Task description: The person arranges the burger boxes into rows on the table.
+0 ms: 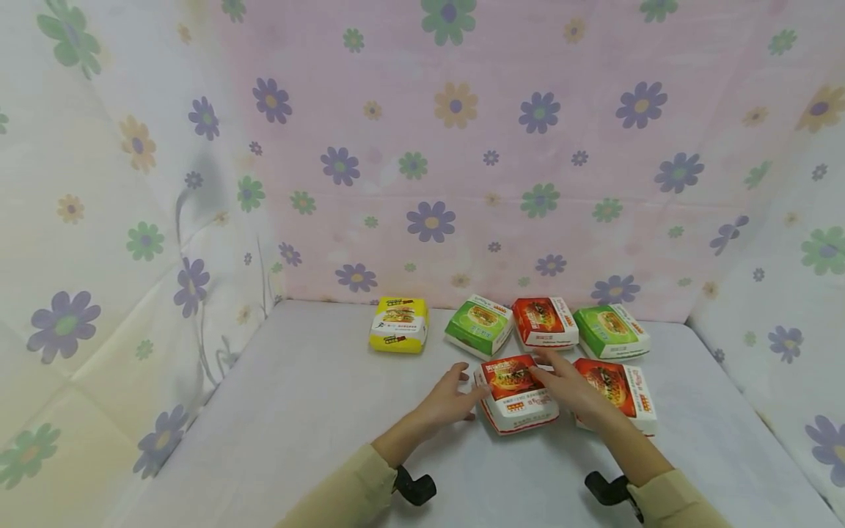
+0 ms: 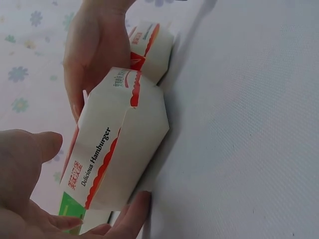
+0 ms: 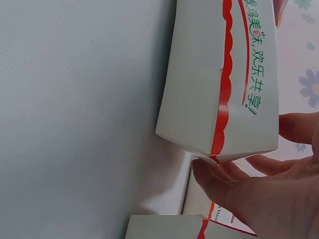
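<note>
A red-and-white hamburger box (image 1: 516,400) stands on the table between both hands, its "Delicious Hamburger" side facing the left wrist camera. The right hand (image 1: 569,385) holds it at the right, with the thumb over the top and the fingers bent at a corner in the right wrist view. At the box's left is the left hand (image 1: 447,400), fingers spread. In the left wrist view its thumb stands off the box (image 2: 112,144), while the fingertips come near the lower edge. Just right of the right hand, another red hamburger box (image 1: 617,392) lies partly hidden by the forearm.
Behind stand a yellow box (image 1: 399,325), a green box (image 1: 480,325), a red box (image 1: 544,323) and a second green box (image 1: 612,331). A white cloth covers the table (image 1: 297,440). Flowered curtains (image 1: 455,161) enclose the back and sides.
</note>
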Available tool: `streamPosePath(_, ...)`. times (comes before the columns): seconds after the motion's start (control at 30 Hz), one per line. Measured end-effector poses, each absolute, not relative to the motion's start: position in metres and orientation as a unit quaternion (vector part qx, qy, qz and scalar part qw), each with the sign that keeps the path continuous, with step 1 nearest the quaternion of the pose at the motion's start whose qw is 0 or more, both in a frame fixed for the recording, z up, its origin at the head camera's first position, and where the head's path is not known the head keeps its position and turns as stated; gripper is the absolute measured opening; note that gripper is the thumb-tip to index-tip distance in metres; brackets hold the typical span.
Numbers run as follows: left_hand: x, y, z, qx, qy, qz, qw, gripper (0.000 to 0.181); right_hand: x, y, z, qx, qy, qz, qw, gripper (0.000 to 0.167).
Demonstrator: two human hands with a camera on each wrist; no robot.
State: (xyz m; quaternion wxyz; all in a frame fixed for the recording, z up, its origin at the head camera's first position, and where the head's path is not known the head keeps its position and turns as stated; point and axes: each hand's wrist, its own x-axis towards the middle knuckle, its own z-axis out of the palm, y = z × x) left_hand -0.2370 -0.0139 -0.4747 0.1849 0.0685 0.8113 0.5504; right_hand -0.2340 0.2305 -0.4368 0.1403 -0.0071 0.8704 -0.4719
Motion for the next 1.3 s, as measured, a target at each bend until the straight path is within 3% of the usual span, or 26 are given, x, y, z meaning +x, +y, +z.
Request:
streamPosePath(0.9, -0.237, -0.002, -0.469, 0.071, 0.812, 0.547, 0.191, 0.079, -0.237, 0.231, -0.449, 0.001, 0.868, -0.475, 0.146, 0.062)
streamPosePath(1.3, -0.242, -0.009, -0.469, 0.074, 0.826, 0.528, 0.181, 0.07, -0.225, 0.231, -0.446, 0.007, 0.869, -0.468, 0.158, 0.066)
